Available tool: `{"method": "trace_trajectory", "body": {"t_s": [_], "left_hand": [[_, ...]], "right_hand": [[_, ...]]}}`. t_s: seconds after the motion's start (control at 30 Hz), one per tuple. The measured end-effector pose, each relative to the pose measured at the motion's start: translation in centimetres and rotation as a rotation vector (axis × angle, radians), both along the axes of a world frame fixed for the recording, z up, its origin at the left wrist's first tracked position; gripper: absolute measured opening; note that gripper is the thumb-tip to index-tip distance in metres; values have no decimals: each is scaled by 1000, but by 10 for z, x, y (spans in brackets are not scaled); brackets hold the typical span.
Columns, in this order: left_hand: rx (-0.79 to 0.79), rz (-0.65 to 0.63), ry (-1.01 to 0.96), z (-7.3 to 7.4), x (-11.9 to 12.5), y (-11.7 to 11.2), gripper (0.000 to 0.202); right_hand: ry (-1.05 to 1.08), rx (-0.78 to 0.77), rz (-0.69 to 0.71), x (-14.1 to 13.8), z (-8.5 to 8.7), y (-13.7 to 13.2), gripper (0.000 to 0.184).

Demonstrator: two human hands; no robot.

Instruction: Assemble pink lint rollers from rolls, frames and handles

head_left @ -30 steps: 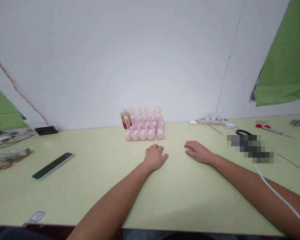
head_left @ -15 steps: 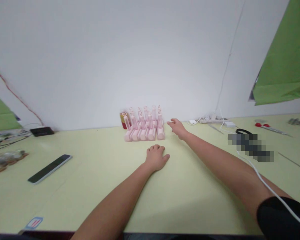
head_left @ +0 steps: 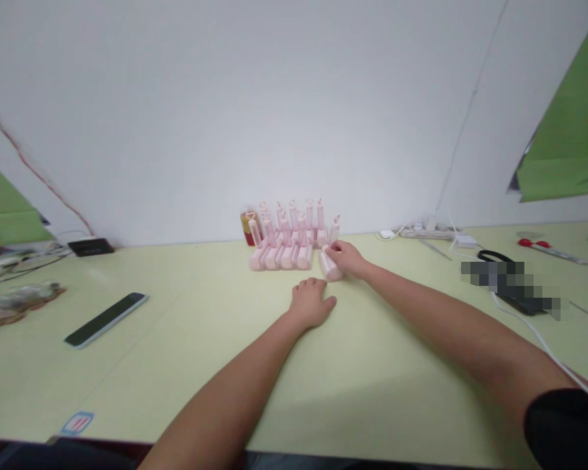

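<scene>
A cluster of several pink bottle-shaped items with heart tops stands at the back of the pale yellow table, against the wall. My right hand grips one pink item, pulled slightly right and forward of the cluster. My left hand rests palm down on the table just in front of the cluster, fingers loosely curled, holding nothing. A small red and yellow container stands behind the cluster's left end.
A dark phone lies at the left. A black box and cables sit far left. At the right are a power strip, red-handled scissors, a blurred dark object and a white cable. Green sheets hang at both sides.
My right hand reached from the table to the right end of the pink cluster and took hold of one item, drawing it out. The left hand stayed put. The view shifted slightly.
</scene>
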State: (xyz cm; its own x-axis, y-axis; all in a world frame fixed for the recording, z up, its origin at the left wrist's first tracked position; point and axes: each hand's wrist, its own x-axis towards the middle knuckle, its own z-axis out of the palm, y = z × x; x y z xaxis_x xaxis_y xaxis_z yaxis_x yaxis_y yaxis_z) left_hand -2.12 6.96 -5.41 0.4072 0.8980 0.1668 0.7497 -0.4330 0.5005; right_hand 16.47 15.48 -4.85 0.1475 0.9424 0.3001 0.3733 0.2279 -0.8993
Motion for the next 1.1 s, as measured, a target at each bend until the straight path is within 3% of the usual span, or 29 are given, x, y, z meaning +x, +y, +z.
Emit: {"method": "trace_trajectory", "body": {"t_s": [0.17, 0.27, 0.33, 0.4, 0.57, 0.77, 0.9, 1.1], "left_hand": [[-182, 67, -296, 9, 4, 12, 55], [-455, -109, -526, 15, 9, 3, 65], [-723, -274, -741, 17, 15, -7, 62], [-873, -349, -889, 17, 20, -14, 57], [-565, -100, -649, 14, 17, -4, 54], [-172, 136, -401, 16, -26, 32, 56], [36, 73, -242, 19, -47, 45, 48], [180, -113, -106, 13, -54, 51, 49]], "right_hand": [[220, 99, 31, 16, 3, -65, 31], [369, 120, 78, 16, 4, -96, 38], [446, 121, 100, 13, 3, -109, 38], [510, 105, 114, 12, 0, -114, 37], [682, 38, 91, 19, -12, -103, 35], [858, 35, -58, 49, -24, -82, 27], [897, 24, -67, 57, -31, -75, 23], [858, -23, 40, 51, -34, -83, 32]]}}
